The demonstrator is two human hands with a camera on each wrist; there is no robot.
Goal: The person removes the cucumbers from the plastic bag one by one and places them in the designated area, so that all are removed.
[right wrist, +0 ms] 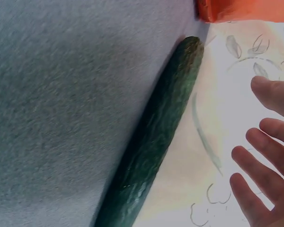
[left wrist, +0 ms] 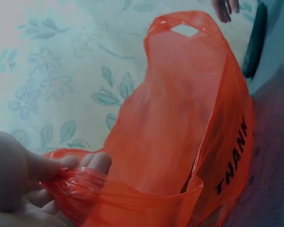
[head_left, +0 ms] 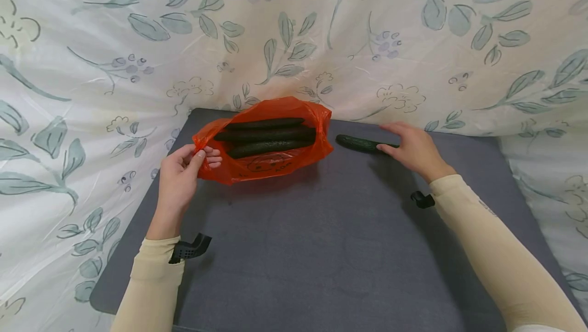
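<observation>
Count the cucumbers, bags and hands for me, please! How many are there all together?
Red bag: 1
Cucumbers showing in the bag: 3
Cucumber on the table, lying on the grey top: 1
Hands, left hand and right hand: 2
Total: 7

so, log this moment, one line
left hand: grips red bag | right hand: fingers spread, by loose cucumber, not gripping | bag: mouth open, three cucumbers visible inside | loose cucumber: on table
</observation>
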